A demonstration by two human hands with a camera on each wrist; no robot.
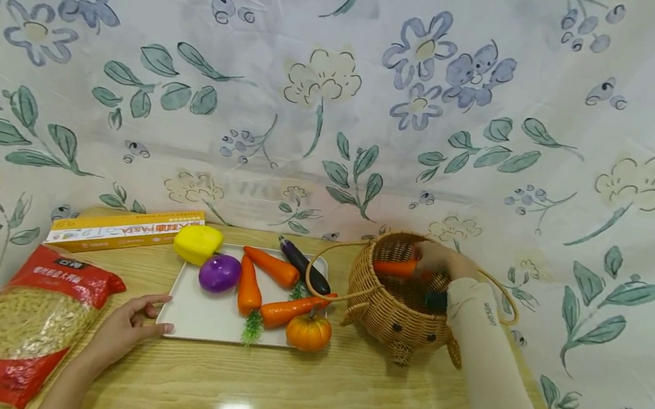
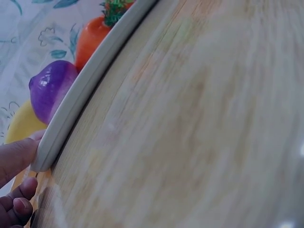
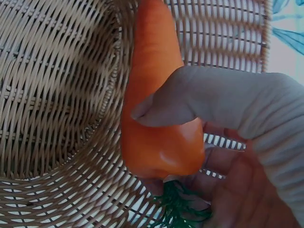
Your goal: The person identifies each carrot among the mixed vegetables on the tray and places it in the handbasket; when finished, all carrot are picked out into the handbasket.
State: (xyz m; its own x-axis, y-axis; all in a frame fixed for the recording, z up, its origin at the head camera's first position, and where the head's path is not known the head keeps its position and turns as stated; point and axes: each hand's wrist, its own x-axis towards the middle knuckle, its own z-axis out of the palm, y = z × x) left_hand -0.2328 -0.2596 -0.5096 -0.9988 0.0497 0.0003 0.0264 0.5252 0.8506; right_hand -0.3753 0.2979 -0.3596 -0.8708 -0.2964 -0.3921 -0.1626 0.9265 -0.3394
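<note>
My right hand [image 3: 185,102] grips an orange toy carrot [image 3: 156,142] inside the wicker basket [image 1: 392,328], thumb across its thick end. The carrot's green leafy top hangs by the fingers. At the front left corner of the white tray [image 1: 197,318], my left hand [image 1: 128,327] holds the rim, with the thumb [image 2: 19,154] lapping over it and other fingers curled beside it. On the tray lie several more toy carrots [image 1: 250,287], a purple onion-like vegetable [image 1: 219,274], a dark eggplant [image 1: 302,264], a yellow vegetable [image 1: 198,244] at the back left corner and a small pumpkin [image 1: 308,333] at the front right.
A red bag of pasta [image 1: 38,312] lies to the left of my left arm. Behind it is a long yellow pasta box [image 1: 124,231]. The basket's loop handle [image 1: 323,292] leans over the tray's right side. A floral cloth [image 1: 308,161] hangs behind the wooden table [image 1: 303,406].
</note>
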